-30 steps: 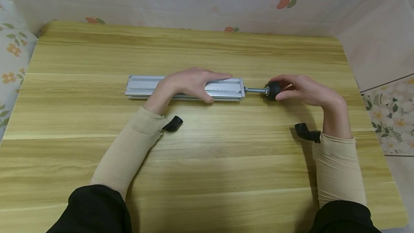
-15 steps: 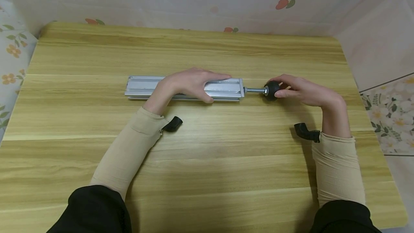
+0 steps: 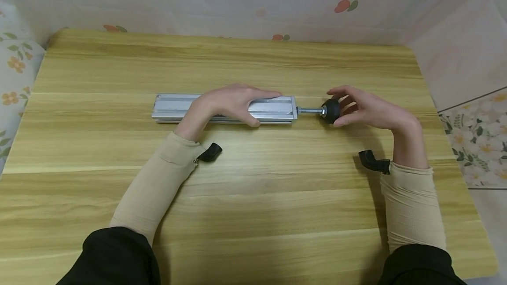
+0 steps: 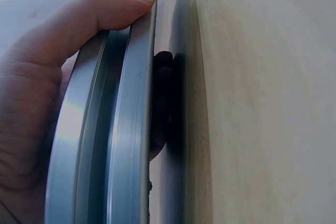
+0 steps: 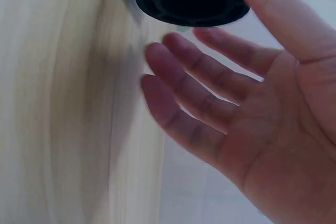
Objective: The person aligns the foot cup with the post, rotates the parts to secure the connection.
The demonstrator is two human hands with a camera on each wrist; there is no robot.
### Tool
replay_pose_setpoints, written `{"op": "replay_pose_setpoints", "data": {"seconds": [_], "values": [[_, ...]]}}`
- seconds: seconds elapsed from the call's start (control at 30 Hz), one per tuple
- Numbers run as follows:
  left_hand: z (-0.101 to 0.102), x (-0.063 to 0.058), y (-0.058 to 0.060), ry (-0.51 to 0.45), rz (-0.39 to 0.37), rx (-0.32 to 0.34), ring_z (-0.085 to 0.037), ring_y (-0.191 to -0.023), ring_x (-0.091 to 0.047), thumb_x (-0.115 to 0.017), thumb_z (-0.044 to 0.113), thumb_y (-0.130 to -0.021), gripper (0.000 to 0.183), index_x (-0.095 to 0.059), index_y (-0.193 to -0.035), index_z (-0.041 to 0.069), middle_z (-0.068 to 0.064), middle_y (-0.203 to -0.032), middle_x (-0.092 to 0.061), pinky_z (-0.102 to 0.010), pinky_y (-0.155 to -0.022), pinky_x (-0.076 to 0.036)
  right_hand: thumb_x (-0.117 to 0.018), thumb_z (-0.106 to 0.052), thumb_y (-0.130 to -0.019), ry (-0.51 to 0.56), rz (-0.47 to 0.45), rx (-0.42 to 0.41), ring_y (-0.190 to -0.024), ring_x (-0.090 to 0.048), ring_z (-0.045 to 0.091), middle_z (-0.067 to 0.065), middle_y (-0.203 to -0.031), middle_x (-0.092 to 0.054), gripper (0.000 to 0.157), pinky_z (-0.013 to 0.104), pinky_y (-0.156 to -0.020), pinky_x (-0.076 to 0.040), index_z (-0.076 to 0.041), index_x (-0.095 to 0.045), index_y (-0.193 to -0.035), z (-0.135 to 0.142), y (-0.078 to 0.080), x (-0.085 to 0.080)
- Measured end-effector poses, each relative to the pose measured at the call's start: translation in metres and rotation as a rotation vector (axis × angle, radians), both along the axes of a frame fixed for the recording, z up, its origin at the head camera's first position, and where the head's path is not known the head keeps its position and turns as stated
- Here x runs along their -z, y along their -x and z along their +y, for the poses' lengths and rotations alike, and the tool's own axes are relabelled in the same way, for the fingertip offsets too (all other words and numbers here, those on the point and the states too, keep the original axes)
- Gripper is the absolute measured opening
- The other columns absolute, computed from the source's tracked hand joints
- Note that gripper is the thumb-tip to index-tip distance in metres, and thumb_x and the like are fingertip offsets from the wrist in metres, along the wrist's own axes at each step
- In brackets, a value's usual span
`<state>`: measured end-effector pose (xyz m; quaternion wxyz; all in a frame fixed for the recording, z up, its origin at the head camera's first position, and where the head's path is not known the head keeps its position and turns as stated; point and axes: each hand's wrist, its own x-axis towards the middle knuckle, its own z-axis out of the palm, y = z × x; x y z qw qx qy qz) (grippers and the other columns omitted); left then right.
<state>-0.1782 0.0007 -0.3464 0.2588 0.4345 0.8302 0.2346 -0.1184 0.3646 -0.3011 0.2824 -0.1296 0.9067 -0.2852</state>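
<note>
Left grip (image 3: 228, 101) is holding the likely stiff, weighty aluminium profile (image 3: 273, 110), best held crosswise, right grip (image 3: 370, 109) standing wide at the three-o'clock levelling foot (image 3: 330, 111).

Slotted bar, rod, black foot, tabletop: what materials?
Slotted bar: likely aluminium, satin finish; silvery sheen, straight lengthwise grooves.
Rod: probably steel, maybe plated; bright metallic shine.
Black foot: rubber or plastic, can't tell which; dull dark surface, ribbed underside in the right wrist view.
Tabletop: wood or wood-look laminate; yellowish grain, soft sheen.
</note>
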Motion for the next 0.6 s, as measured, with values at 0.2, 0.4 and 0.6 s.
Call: {"op": "replay_pose_setpoints", "data": {"seconds": [0.2, 0.4, 0.6], "values": [[0.000, 0.001, 0.000, 0.013, -0.007, -0.003, -0.011, -0.141, -0.046, -0.068, 0.034, -0.082, 0.090, -0.028, -0.162, 0.039, 0.015, -0.166, -0.035, -0.040, -0.117, -0.038, -0.086, -0.013, -0.082, -0.009, 0.029, 0.023, -0.124, -0.060, 0.039, 0.016, -0.141, -0.053, 0.077, 0.054, -0.104, -0.050, -0.005, -0.043, -0.145, -0.010, 0.001, 0.002], [0.000, 0.000, 0.000, 0.012, -0.010, -0.003, -0.011, -0.140, -0.046, -0.069, 0.034, -0.082, 0.091, -0.027, -0.162, 0.040, 0.015, -0.166, -0.035, -0.041, -0.117, -0.038, -0.086, -0.011, -0.081, -0.026, 0.050, 0.038, -0.123, -0.060, 0.037, 0.017, -0.137, -0.056, 0.074, 0.054, -0.103, -0.051, -0.004, -0.045, -0.142, -0.012, 0.001, 0.004], [0.000, 0.001, 0.000, 0.004, -0.007, 0.001, -0.011, -0.141, -0.046, -0.069, 0.034, -0.081, 0.091, -0.028, -0.163, 0.039, 0.014, -0.166, -0.035, -0.040, -0.117, -0.038, -0.085, -0.012, -0.082, -0.024, 0.089, 0.027, -0.117, -0.061, 0.023, 0.015, -0.132, -0.062, 0.065, 0.035, -0.100, -0.054, -0.004, -0.051, -0.137, -0.009, 0.000, 0.002]]}}
